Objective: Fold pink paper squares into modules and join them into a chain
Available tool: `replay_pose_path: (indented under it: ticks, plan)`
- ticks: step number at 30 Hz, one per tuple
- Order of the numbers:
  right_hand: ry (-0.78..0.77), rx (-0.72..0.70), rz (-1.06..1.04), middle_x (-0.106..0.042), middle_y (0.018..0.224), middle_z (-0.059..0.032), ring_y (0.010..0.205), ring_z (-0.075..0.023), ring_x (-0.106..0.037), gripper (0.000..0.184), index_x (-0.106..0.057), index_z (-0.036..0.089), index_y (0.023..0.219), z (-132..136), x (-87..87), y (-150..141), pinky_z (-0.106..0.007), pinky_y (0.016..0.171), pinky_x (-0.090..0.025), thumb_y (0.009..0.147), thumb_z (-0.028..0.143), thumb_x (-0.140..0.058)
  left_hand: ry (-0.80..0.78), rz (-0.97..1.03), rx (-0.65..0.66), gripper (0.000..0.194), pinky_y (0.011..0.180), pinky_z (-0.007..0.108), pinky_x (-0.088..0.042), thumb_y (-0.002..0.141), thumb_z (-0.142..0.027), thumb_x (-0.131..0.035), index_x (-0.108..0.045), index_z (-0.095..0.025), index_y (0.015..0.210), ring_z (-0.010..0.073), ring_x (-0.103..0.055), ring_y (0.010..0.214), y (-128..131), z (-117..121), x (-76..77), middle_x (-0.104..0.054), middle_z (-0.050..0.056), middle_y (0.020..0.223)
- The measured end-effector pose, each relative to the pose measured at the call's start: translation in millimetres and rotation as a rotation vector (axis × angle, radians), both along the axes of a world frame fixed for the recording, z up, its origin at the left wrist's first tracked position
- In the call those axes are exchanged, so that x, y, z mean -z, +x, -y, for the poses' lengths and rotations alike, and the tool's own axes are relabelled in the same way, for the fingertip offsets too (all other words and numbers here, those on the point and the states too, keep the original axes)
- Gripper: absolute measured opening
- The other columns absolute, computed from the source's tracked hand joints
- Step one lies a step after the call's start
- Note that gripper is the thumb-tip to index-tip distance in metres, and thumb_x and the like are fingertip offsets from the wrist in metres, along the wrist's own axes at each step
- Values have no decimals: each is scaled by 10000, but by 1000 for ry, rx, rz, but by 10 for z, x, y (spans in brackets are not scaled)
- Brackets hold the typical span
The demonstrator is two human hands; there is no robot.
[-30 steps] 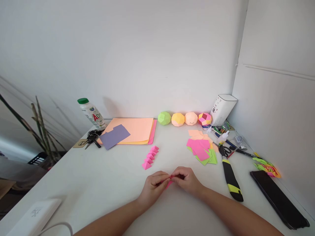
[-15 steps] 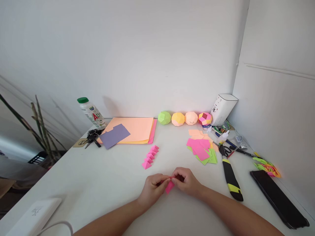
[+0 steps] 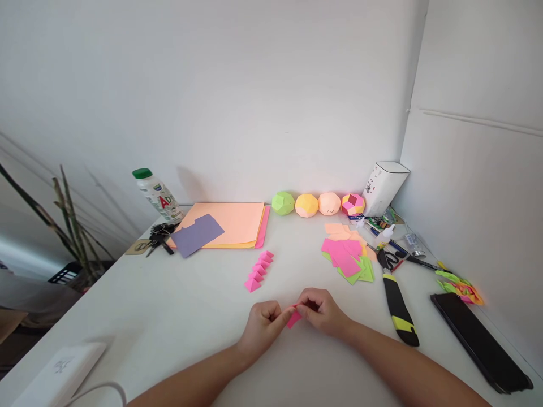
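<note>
A small piece of pink paper (image 3: pixel 293 320) is pinched between both hands, low over the table's near middle. My left hand (image 3: pixel 263 329) grips its left side with thumb and fingers. On the other side, my right hand (image 3: pixel 321 311) pinches the paper at its upper edge. Fingertips hide part of the paper, so its fold is hard to make out. Just beyond my left hand stands a row of folded pink paper pieces (image 3: pixel 259 271). Pink paper cutouts (image 3: pixel 344 255) lie over green paper pieces (image 3: pixel 368 270) beyond my right hand.
Four-ish aside, several paper polyhedra (image 3: pixel 306 206) line the wall. Coloured sheets (image 3: pixel 237 223) lie at back left near a bottle (image 3: pixel 159 195). On the right are a utility knife (image 3: pixel 399 308), scissors (image 3: pixel 389 259), glue bottle (image 3: pixel 385 236) and phone (image 3: pixel 479 342). A white box (image 3: pixel 63 373) sits front left.
The fingers of my left hand have curled in slightly, and the thumb now presses along the paper. Less of the pink paper shows below the fingertips.
</note>
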State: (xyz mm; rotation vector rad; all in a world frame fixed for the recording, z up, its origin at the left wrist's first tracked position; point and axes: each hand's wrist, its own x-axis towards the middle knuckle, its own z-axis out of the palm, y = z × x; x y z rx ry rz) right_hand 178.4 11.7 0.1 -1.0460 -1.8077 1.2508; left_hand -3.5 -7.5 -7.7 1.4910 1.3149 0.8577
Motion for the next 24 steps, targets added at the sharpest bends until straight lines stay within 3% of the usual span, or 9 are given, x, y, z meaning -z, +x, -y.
replay_pose_path:
  ticks: [4, 7, 10, 12, 15, 18, 21, 24]
  plan:
    - [-26, -4, 22, -470, 587, 19, 516, -92, -365, 229, -552, 155, 668, -3, -9, 7, -221, 477, -303, 801, 340, -567, 84, -4, 29, 510, 447, 221, -200, 826, -488, -471, -192, -200, 511, 84, -218, 484, -9, -8, 10, -206, -63, 512]
    - [-31, -24, 35, -442, 573, 27, 514, -91, -347, 250, -530, 161, 651, -3, -2, 6, -220, 473, -290, 793, 363, -568, 100, 92, -10, 418, 480, 213, -278, 847, -461, -463, -311, -197, 561, 95, -293, 515, -12, -19, -34, -296, -53, 566]
    - [-38, -28, 41, -427, 563, 32, 510, -88, -341, 257, -512, 162, 620, 2, 1, -1, -217, 468, -285, 778, 351, -581, 88, 125, 97, 297, 518, 215, -340, 826, -420, -527, -472, -181, 657, 106, -386, 556, -11, -34, -82, -438, -28, 633]
    - [-58, -19, 16, -422, 569, 34, 514, -85, -340, 253, -507, 158, 617, 3, -4, -3, -213, 469, -285, 769, 341, -595, 114, 98, 178, 289, 543, 225, -359, 835, -390, -527, -524, -169, 649, 114, -420, 577, -12, -46, -94, -479, -11, 642]
    - [-148, -26, -68, -412, 589, 42, 516, -79, -334, 234, -525, 154, 687, -7, -7, 8, -207, 471, -283, 769, 355, -613, 160, 139, 135, 300, 566, 236, -381, 852, -366, -516, -546, -162, 634, 116, -450, 590, -16, -65, -86, -485, -5, 647]
    - [-223, -46, -134, -416, 593, 48, 516, -77, -342, 247, -553, 150, 767, -28, 20, 29, -205, 480, -289, 768, 384, -633, 62, 279, 69, 284, 517, 230, -393, 868, -379, -496, -533, -167, 683, 96, -461, 518, -18, -81, -76, -497, -16, 646]
    - [-251, -28, -172, -488, 609, 34, 522, -83, -400, 272, -565, 151, 800, -45, 61, 42, -212, 500, -326, 777, 412, -635, -57, 380, 108, 290, 524, 241, -434, 881, -395, -470, -519, -169, 706, 100, -504, 513, -17, -82, -85, -540, -5, 672]
    - [-279, 7, -203, -575, 671, 5, 528, -92, -465, 275, -582, 157, 840, -51, 76, 41, -222, 509, -370, 801, 428, -611, -53, 370, 152, 296, 550, 242, -451, 850, -400, -522, -545, -159, 678, 107, -521, 579, -20, -76, -102, -533, 15, 764]
